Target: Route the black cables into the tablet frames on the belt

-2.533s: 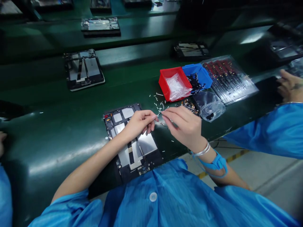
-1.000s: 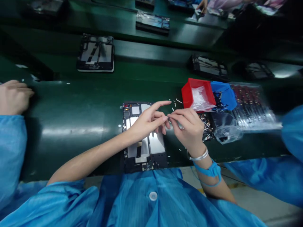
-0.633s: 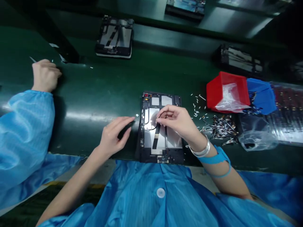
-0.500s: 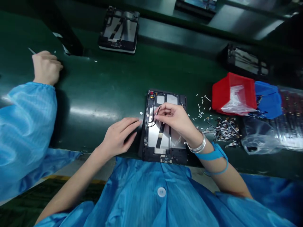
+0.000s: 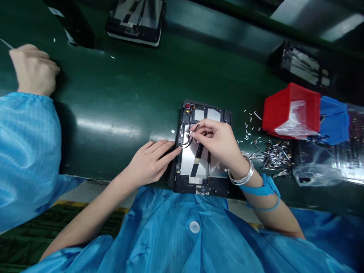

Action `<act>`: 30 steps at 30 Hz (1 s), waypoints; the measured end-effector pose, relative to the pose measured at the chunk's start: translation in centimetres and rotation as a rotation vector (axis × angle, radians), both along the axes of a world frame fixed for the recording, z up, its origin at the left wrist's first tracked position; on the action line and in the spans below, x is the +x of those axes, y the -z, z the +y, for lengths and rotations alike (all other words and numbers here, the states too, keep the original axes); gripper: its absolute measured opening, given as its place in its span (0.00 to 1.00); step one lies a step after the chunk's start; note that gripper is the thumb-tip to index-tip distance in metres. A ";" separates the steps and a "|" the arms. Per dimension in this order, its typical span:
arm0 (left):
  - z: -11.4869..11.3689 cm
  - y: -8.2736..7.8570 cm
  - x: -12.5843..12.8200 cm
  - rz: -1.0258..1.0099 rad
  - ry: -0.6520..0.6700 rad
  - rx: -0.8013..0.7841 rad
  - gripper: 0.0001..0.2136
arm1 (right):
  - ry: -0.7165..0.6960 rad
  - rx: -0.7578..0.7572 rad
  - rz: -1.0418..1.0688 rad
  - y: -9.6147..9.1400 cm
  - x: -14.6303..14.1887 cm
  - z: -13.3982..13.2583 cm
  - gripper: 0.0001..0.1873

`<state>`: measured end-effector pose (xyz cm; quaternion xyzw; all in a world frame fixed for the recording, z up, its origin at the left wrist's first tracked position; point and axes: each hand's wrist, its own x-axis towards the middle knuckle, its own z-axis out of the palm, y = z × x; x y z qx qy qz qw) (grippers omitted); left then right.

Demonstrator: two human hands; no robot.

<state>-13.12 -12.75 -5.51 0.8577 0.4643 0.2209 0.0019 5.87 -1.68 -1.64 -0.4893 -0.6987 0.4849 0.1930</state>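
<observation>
Centrally, the opened tablet (image 5: pixel 186 163) is lying on the green belt (image 5: pixel 119 91). The right hand (image 5: pixel 220 142) is pinching a thin black cable (image 5: pixel 187 143) at its upper left, and the left hand (image 5: pixel 148 163), flat-fingered, is bracing its edge. Cable routing seems underway, needing gentle pressing.

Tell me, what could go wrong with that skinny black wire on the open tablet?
The right hand pinches the black wire in a tight curl, so it might kink or pop loose. Only fingertips of the left hand brace the open tablet, which lies at the green belt edge; it could slide. The loose little parts nearby could get knocked.
</observation>
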 end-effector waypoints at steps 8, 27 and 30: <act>-0.3 0.1 0.1 0.067 -0.023 0.055 0.18 | -0.034 0.018 -0.029 -0.1 0.2 0.9 0.04; 0.3 -0.8 0.6 0.065 0.071 -0.064 0.20 | -0.100 0.054 -0.171 -0.2 0.1 2.3 0.02; 0.6 -0.8 0.7 0.093 0.076 -0.098 0.25 | -0.119 0.070 -0.236 -0.5 0.0 2.3 0.02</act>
